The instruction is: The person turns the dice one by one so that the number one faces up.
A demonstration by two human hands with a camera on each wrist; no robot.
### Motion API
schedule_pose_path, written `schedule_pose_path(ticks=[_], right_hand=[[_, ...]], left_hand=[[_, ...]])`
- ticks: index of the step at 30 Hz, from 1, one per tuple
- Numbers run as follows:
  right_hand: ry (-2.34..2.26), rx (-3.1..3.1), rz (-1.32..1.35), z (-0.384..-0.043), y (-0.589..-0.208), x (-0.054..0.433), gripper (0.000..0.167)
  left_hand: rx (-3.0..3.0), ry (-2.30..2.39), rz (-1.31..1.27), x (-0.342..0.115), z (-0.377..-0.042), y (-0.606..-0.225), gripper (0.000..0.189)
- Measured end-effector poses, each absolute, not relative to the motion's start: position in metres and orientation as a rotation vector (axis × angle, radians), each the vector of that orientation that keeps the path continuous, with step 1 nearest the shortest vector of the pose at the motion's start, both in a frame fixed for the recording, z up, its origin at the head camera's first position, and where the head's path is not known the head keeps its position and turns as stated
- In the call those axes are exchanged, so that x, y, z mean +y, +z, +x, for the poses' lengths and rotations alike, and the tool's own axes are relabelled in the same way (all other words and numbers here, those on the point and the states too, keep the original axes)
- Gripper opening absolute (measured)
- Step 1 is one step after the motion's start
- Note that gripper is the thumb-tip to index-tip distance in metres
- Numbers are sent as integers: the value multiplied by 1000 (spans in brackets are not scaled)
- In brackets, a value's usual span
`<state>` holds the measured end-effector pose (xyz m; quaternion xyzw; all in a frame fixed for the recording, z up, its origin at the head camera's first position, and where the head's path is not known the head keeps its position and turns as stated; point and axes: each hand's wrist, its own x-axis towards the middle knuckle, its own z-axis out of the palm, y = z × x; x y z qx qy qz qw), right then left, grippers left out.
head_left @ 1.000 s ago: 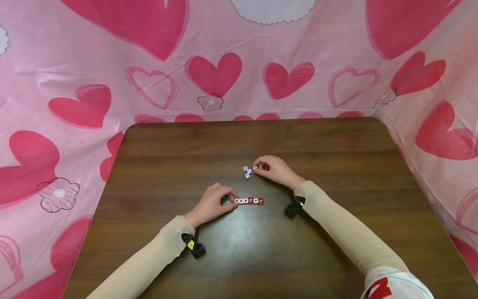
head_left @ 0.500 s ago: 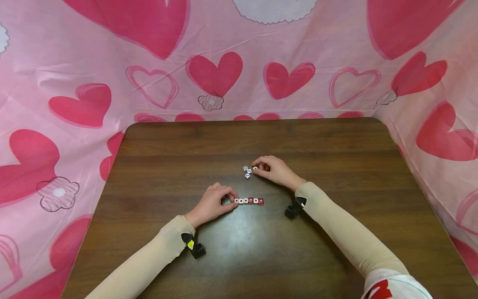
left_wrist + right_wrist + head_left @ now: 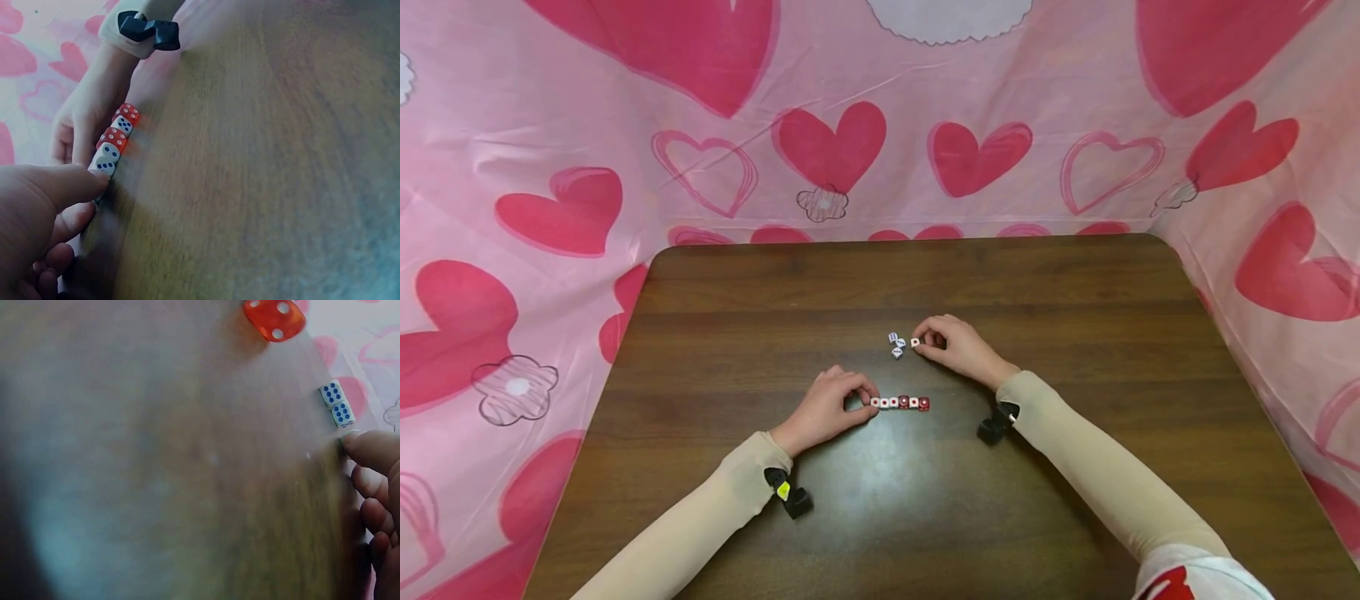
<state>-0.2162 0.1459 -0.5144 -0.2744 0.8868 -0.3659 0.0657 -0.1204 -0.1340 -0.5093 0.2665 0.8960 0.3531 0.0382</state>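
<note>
My left hand (image 3: pixel 827 408) pinches the white die (image 3: pixel 875 403) at the left end of a straight row of red and white dice. In the left wrist view, the thumb of the left hand (image 3: pixel 31 200) lies against a white die (image 3: pixel 103 165), and a red die (image 3: pixel 128 112) sits at the far end. Farther back, my right hand (image 3: pixel 958 346) pinches a single white die (image 3: pixel 915 342) with a red dot on top. Just left of it lie loose white dice (image 3: pixel 897 353). In the right wrist view, the right fingertips partly hide what they hold.
Both hands work over a brown wooden table (image 3: pixel 880 517). A pink cloth with hearts (image 3: pixel 917 75) hangs around its back and sides. Black wrist cameras (image 3: pixel 797 502) sit on both forearms. In the right wrist view, a red die (image 3: pixel 275 319) shows near the top edge.
The right hand's die has turned from dark pips to a red dot on top. That hand has shifted slightly right and nearer, away from the loose dice. The left hand stays put.
</note>
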Motion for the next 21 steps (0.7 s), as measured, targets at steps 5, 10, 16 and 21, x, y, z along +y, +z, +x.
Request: schedule_pose_path(ticks=[5,10,16,21], right_hand=[[-1048,2693,-922,-204,-513,151,12],[-1015,2702,-996,-189,-510,156,13],[-994,2709,-1016,-172,-509,165,13],[-980,2719,-1050,-162,-511,171,14]], left_hand=[[2745,1089,815,-134,-120,-510,14],[2742,1097,811,-134,-120,-509,14],[2749,1111,837,-133,-120,-509,15],[2751,1124,856,-133,-120,-511,15]])
